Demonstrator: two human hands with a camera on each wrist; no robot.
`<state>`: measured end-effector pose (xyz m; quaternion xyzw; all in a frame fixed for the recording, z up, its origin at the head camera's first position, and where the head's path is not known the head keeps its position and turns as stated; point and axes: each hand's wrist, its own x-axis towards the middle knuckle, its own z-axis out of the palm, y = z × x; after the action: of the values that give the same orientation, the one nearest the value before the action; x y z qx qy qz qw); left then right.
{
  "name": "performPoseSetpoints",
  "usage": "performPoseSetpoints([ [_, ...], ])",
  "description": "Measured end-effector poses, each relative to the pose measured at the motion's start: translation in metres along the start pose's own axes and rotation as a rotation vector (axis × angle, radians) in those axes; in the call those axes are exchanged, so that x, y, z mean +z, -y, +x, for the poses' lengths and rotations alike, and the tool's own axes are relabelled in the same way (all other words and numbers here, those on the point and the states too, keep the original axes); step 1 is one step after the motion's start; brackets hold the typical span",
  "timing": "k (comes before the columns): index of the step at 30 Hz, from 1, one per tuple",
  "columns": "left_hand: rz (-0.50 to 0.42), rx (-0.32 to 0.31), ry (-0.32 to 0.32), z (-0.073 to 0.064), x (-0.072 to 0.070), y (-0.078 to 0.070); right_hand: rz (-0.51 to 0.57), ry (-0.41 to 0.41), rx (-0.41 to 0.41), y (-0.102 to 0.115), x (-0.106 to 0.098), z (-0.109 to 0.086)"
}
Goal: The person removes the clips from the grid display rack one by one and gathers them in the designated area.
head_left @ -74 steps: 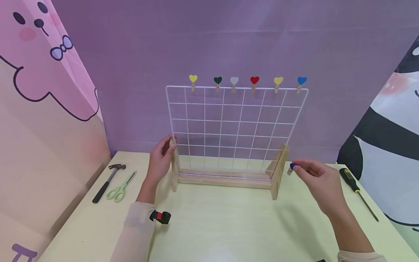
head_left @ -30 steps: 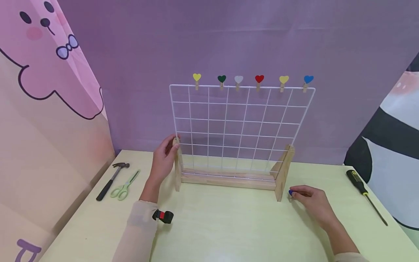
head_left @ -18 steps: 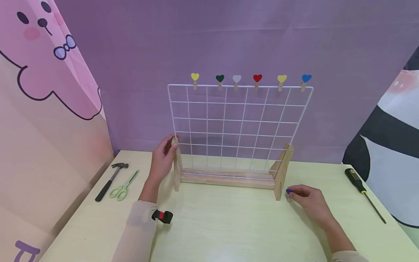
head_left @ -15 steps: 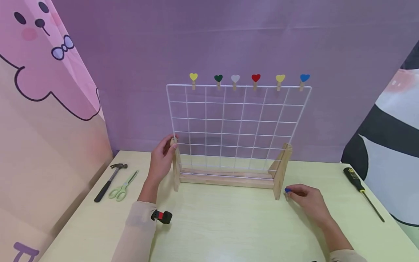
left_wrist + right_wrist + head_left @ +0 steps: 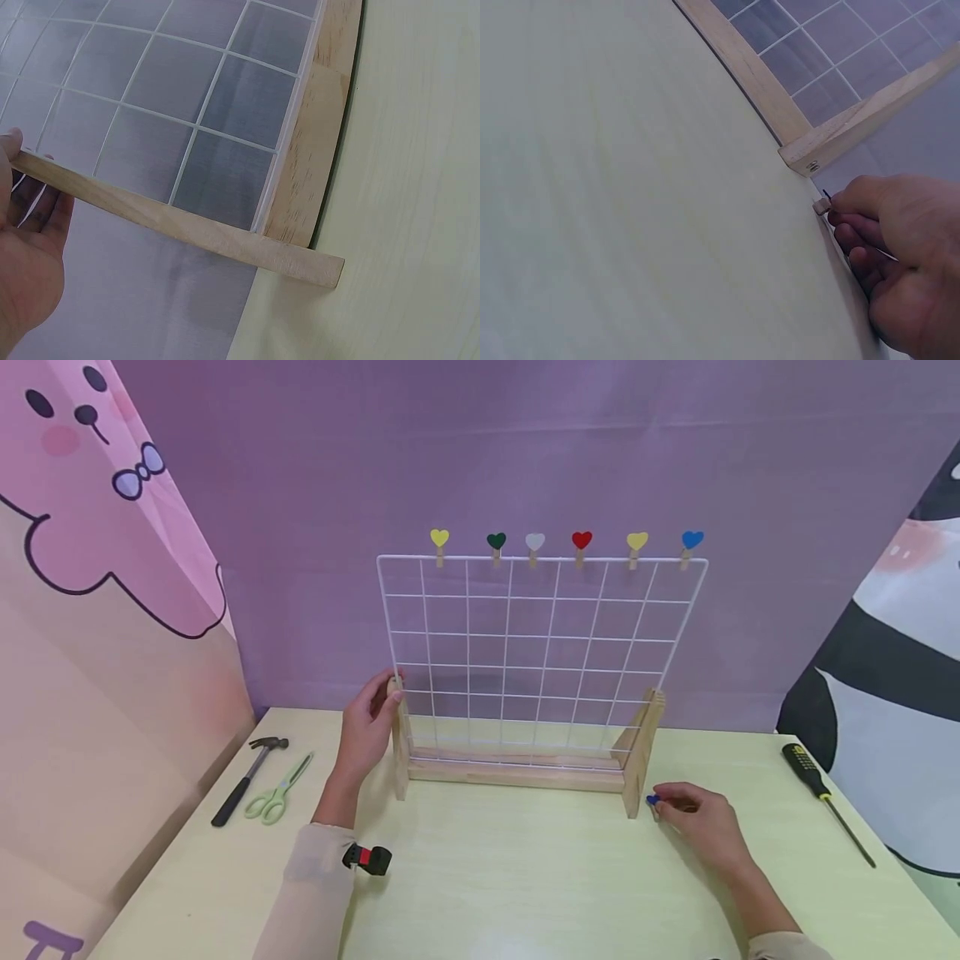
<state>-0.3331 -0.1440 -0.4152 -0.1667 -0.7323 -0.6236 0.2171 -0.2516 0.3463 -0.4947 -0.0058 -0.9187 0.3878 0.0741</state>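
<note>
A white wire grid [image 5: 536, 643] stands upright in a wooden stand [image 5: 517, 774]. Heart-topped mini clothespins sit along its top bar: yellow [image 5: 439, 539], green [image 5: 496, 542], white [image 5: 534, 542], red [image 5: 581, 541], another yellow and light blue [image 5: 692, 541]. My left hand [image 5: 366, 727] grips the stand's left upright [image 5: 180, 223] near its top, thumb in front. To the right of the right upright [image 5: 641, 760], my right hand [image 5: 708, 827] pinches a dark blue heart clothespin [image 5: 652, 800] low by the tabletop. In the right wrist view, its small wooden end [image 5: 821, 206] pokes past the fingertips.
At the table's left lie a claw hammer [image 5: 250, 781] and green scissors [image 5: 279, 792]. A black and yellow screwdriver [image 5: 825, 802] lies near the right edge. Purple cloth [image 5: 315, 527] hangs behind the table [image 5: 510, 877]; cartoon-printed panels flank it.
My right hand has come down with the dark blue clothespin from beside the right upright to near the tabletop, then edged slightly left. The left hand stays on the stand. The head view shifts slightly.
</note>
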Motion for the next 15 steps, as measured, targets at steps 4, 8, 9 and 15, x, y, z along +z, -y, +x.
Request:
performPoseSetpoints([
  [4,-0.005,0.006,0.002,0.0015,0.0008,0.0006,-0.019,-0.012,-0.007,-0.0005,0.0002,0.0003],
  [8,0.009,-0.002,0.002,0.0003,0.0003,0.0011,-0.018,-0.022,-0.008,-0.0013,0.0013,-0.0005],
  [9,0.013,-0.008,-0.001,-0.0006,0.0001,0.0009,-0.019,-0.021,-0.007,-0.0014,0.0016,-0.001],
  [15,0.02,-0.027,0.001,-0.0019,-0.0002,-0.0009,-0.019,-0.028,-0.011,0.001,-0.0022,-0.0022],
])
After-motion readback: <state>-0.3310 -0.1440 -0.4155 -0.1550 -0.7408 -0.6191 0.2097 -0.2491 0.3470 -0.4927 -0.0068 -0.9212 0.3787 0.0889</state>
